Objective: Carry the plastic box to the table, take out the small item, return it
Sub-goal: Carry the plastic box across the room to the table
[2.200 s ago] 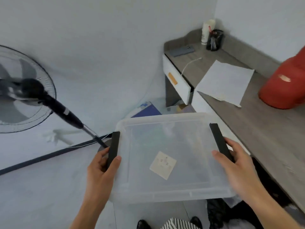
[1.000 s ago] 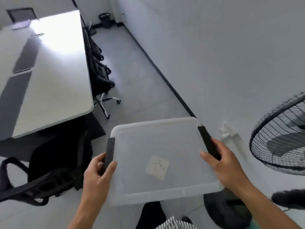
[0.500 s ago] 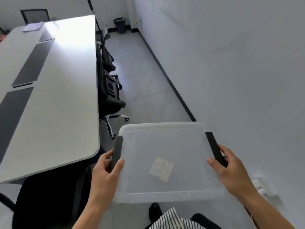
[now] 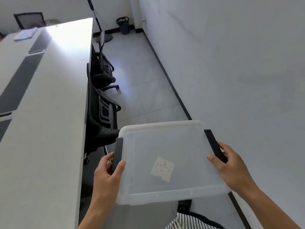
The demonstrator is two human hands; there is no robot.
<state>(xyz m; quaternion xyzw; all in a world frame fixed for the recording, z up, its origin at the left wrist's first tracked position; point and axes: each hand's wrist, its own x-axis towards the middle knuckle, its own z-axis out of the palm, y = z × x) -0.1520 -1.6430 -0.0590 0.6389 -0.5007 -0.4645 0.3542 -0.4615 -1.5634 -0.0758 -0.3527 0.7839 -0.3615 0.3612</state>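
A long white table (image 4: 44,100) runs beside black chairs (image 4: 102,103); right of it lies bare grey floor (image 4: 140,76) — an open aisle. The translucent plastic box (image 4: 166,146), lidded, small white item (image 4: 162,168) inside, hangs beside the table's edge — left hand (image 4: 108,174) and right hand (image 4: 231,166) clamped on its black latches.

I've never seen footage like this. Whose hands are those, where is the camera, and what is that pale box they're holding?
No machine here: a person wears a wide-angle camera on the head, looking forward and down, so you see their own arms. The left hand and right hand each grip a black clip handle on the sides of a translucent plastic box, lid on, carried in the air above the floor. Through the lid shows a small pale square item that looks like a wall socket plate. On the left runs a long white table with black office chairs tucked beside it.
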